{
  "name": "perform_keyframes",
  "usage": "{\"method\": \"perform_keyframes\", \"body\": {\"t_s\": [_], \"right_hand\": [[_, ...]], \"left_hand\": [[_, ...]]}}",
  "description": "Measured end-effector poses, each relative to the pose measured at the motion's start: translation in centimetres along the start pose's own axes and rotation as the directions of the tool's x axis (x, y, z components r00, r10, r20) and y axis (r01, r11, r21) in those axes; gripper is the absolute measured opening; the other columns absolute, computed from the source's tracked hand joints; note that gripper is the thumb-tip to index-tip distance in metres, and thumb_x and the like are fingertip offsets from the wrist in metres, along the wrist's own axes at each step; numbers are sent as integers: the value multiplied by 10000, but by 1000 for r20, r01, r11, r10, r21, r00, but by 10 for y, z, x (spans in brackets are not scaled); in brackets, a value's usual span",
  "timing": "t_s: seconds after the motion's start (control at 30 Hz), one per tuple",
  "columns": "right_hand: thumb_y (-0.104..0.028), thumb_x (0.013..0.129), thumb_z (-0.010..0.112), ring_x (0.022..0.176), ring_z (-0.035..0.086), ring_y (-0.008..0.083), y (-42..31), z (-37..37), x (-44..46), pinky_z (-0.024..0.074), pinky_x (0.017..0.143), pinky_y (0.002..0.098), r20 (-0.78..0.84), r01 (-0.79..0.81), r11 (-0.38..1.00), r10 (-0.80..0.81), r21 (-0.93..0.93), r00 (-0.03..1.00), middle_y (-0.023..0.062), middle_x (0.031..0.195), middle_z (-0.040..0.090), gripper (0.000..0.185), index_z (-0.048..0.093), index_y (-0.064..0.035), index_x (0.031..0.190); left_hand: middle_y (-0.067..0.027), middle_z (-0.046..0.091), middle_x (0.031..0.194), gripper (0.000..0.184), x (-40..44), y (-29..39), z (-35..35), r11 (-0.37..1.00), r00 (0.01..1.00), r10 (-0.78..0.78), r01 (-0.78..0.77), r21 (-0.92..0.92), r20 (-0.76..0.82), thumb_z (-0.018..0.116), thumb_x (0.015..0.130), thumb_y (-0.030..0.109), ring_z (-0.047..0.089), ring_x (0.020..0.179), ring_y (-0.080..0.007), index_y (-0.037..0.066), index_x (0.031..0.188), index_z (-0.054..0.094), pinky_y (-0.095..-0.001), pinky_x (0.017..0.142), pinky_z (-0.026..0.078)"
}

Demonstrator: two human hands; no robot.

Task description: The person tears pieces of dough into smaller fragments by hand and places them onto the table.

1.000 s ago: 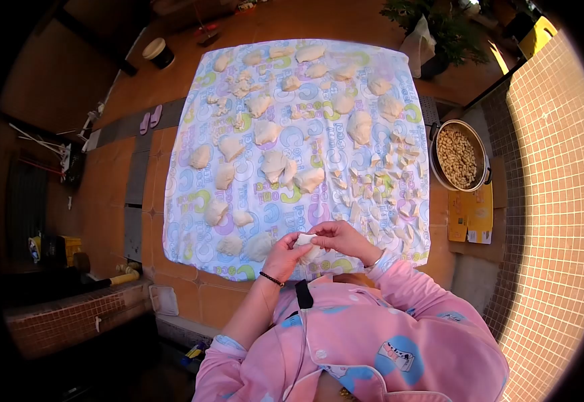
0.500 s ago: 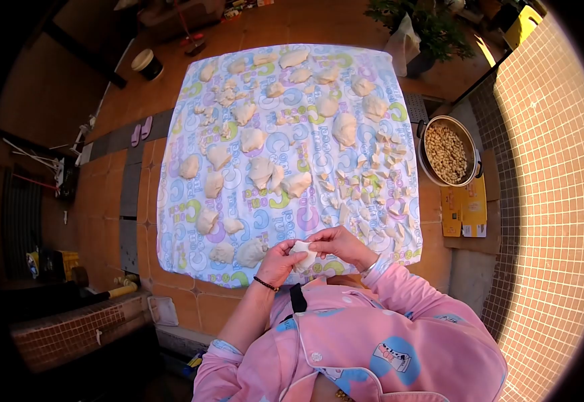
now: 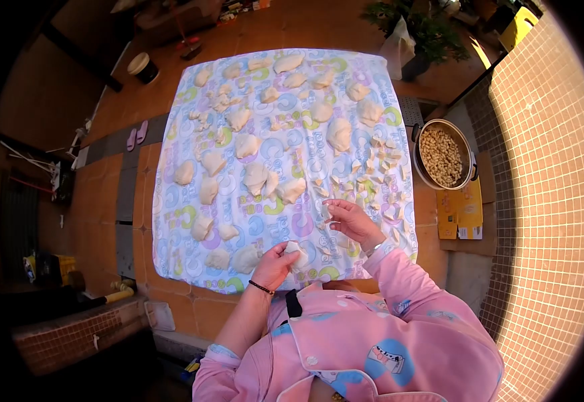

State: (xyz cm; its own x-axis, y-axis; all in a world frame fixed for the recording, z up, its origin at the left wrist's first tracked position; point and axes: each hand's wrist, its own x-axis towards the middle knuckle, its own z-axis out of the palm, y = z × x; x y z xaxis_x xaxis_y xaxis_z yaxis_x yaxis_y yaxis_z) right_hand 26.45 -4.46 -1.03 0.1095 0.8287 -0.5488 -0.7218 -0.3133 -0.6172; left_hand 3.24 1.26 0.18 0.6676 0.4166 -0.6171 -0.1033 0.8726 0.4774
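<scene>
We list: one white lump [image 3: 297,255], long axis unclear, pinched in the left hand [image 3: 274,266] at the cloth's [image 3: 171,236] near edge; one pale piece [image 3: 325,211] pinched by the right hand [image 3: 351,223], the nearer to scattered fragments [image 3: 356,166] beyond, rightward.

Left hand [image 3: 274,266] curled closed; right hand [image 3: 351,221] farther forward.

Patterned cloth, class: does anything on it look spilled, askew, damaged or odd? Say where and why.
Nothing clearly stands out. The small pale pieces beyond the right hand lie scattered unevenly, but with larger pale lumps also spread across the patterned cloth, that seems deliberate.
</scene>
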Motion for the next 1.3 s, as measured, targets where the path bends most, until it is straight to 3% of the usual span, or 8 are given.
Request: {"method": "perform_keyframes", "body": {"t_s": [0.1,0.23,0.57,0.63,0.67,0.73,0.83,1.3], "right_hand": [[-205,791,616,687,558,104,-43,-46,41,437,606,241,-210,206,914,-290,-349,934,-12,783,589,265,592,-10,970],[-167,732,637,667,580,215,-78,-101,98,453,636,292,-145,184,331,-759,-926,635,98,738,616,255,603,4,918],[-67,654,618,770,551,307,-75,-121,132,439,729,400,201,-88,-308,-785,-947,586,135,766,580,212,605,-8,857],[-67,697,601,726,564,281,-76,-106,120,453,693,366,403,10,-432,-832,-902,381,138,768,590,194,608,-9,883],[-67,697,601,726,564,281,-73,-94,112,453,693,366,401,15,-429,-832,-903,384,138,768,590,194,608,-9,883],[-99,743,594,704,576,244,-63,-54,80,460,642,316,89,303,181,-709,-936,700,131,794,601,193,604,-8,912],[-194,819,589,637,528,63,-35,11,8,429,571,203,136,164,771,-102,-615,985,2,776,593,229,595,-16,963],[-109,764,652,697,570,80,39,42,-42,464,635,213,196,305,778,-235,-549,952,37,778,624,221,620,-1,953]], "left_hand": [[-82,567,1009,292,-5,0,-9,999,1000,4,-4,52,-12,577,789,-9,554,935,-173,-8,1071,500,-294,838,446],[-68,568,992,283,-9,-7,-21,998,998,1,3,61,-58,576,790,-9,553,925,-166,1,1065,509,-289,823,448],[-56,552,1019,273,-10,-8,-27,998,998,-22,18,-64,-60,566,806,39,542,937,-159,59,1068,491,-297,814,447],[-60,548,1022,275,-9,-6,-21,998,998,-4,0,-67,-67,565,805,35,539,945,-165,64,1066,486,-302,819,445],[-64,544,1025,276,-10,-5,-17,997,997,15,-21,-73,-75,564,804,32,535,952,-171,69,1065,481,-307,823,442],[-66,541,1028,293,-7,-5,-11,997,997,34,-38,-66,-66,563,803,28,533,958,-174,68,1079,472,-310,830,438],[-69,538,1031,319,-2,-3,0,997,998,61,-62,-43,-11,559,803,17,527,973,-175,69,1102,461,-314,849,425],[-63,548,1033,316,-2,-7,7,997,996,79,-79,-2,37,574,807,37,538,951,-166,60,1105,474,-300,821,438]]}}
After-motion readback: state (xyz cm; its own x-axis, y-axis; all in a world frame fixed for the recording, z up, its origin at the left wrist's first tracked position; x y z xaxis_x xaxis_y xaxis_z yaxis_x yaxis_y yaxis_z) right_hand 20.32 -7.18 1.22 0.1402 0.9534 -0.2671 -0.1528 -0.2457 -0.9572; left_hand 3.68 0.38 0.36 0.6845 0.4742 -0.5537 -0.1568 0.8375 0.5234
